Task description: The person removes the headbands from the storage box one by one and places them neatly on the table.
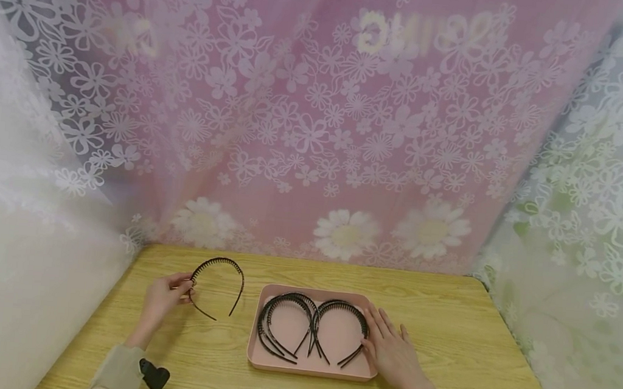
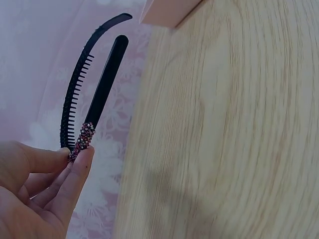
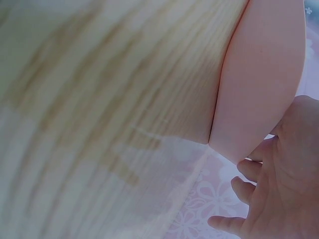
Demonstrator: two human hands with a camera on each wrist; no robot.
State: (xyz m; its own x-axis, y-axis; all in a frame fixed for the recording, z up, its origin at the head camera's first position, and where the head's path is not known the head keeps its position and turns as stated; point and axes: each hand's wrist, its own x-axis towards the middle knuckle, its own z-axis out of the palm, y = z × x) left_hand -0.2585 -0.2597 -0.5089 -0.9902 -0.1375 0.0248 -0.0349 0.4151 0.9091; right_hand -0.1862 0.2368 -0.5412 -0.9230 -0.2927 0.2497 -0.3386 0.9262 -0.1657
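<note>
My left hand (image 1: 163, 299) pinches a black toothed headband (image 1: 222, 259) by one side and holds it up to the left of a pink tray (image 1: 308, 371). In the left wrist view, thumb and fingertips meet at a band of small red and white beads (image 2: 85, 135) on that headband. Several black headbands (image 1: 342, 305) lie overlapping in two groups inside the tray. My right hand (image 1: 395, 351) rests at the tray's right end, fingers extended along the wall and thumb at the rim. From the right wrist, its fingers look loosely spread.
The tray stands on a wood-grain table (image 1: 210, 363). A pink flowered curtain (image 1: 303, 157) hangs behind the table, with pale flowered sheets at both sides. A black device (image 1: 154, 375) is strapped at the left sleeve.
</note>
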